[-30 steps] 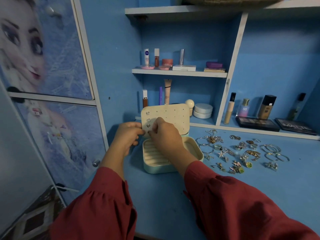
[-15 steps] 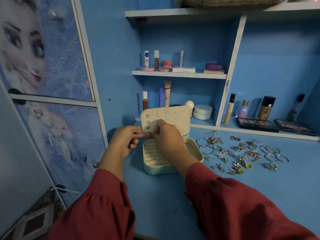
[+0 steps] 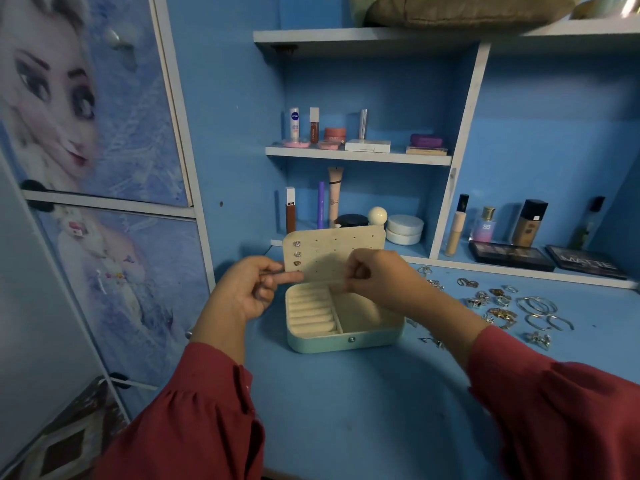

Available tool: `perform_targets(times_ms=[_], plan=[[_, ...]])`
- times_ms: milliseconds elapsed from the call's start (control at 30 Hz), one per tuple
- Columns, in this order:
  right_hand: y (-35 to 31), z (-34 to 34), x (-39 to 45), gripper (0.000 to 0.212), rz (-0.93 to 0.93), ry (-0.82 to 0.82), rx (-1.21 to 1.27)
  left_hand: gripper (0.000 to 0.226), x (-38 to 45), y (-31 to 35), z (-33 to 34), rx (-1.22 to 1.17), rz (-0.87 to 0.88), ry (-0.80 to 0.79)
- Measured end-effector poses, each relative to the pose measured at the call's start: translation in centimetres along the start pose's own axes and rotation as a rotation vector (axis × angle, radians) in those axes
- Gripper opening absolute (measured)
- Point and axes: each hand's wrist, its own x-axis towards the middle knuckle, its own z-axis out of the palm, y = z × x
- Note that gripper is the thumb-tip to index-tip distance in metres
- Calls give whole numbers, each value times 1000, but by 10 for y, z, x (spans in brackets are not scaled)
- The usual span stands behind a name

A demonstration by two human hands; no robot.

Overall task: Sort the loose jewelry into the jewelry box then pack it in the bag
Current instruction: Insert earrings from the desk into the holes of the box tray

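2 hands [image 3: 242, 292] pinch the earring panel's [image 3: 332, 251] lower edge.

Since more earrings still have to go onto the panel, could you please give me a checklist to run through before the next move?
1. Pale green jewelry box open on the blue desk: ok.
2. Cream perforated earring panel upright, left hand pinching its left edge: ok.
3. Three stud earrings seated in the panel's left column: ok.
4. Free holes beside them: ok.
5. Right hand fingers curled in front of the panel; whether they hold an earring: cannot tell.
6. Loose silver and gold jewelry on the desk right of the box, unsorted: not ok.
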Motion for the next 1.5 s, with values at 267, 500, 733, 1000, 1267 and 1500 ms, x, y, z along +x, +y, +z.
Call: perform_targets(times_ms=[267, 500, 733, 1000, 1267, 1500], plan=[[53, -51, -46, 10, 78, -78, 57, 19, 3, -2, -1, -94, -57, -6], [74, -56, -64, 16, 116, -158, 58, 9, 5, -2, -3, -91, -90, -24], [74, -53, -65, 9, 101, -251, -69, 18, 4, -3, 1, -47, -50, -8], [74, -52, -64, 13, 118, -305, -197, 18, 1, -3, 3, -29, -38, 0], [79, -54, -63, 10, 112, -295, -239, 16, -1, -3, 4, -32, -37, 12], [82, -53, -62, 18, 100, -306, -237, 17, -3, -3, 5, -39, -33, 25]])
